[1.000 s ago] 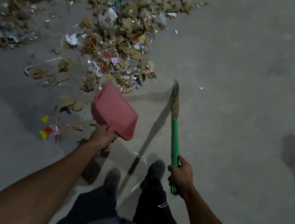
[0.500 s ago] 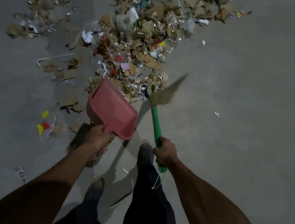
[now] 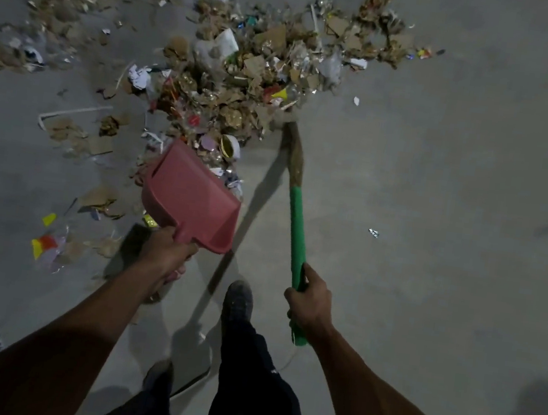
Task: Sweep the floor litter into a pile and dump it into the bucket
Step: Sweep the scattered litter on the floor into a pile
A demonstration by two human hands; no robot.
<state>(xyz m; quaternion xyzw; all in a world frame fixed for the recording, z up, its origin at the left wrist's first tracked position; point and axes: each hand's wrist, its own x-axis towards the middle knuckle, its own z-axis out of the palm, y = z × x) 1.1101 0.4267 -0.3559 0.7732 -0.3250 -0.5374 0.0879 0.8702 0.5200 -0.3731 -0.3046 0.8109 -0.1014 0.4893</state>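
Head view: a pink dustpan (image 3: 190, 200) is gripped by its handle in the left hand (image 3: 165, 252) at centre frame, and the green handle of a broom (image 3: 295, 206) is clasped in the right hand (image 3: 311, 303), bristles touching the litter pile (image 3: 247, 76). The pile is spread over the grey concrete floor (image 3: 457, 195) in the upper half of the frame. Nothing is seen inside the tilted dustpan.

head view | worn at head height, faces forward and down (wide-angle) | floor (image 3: 440, 193) well below
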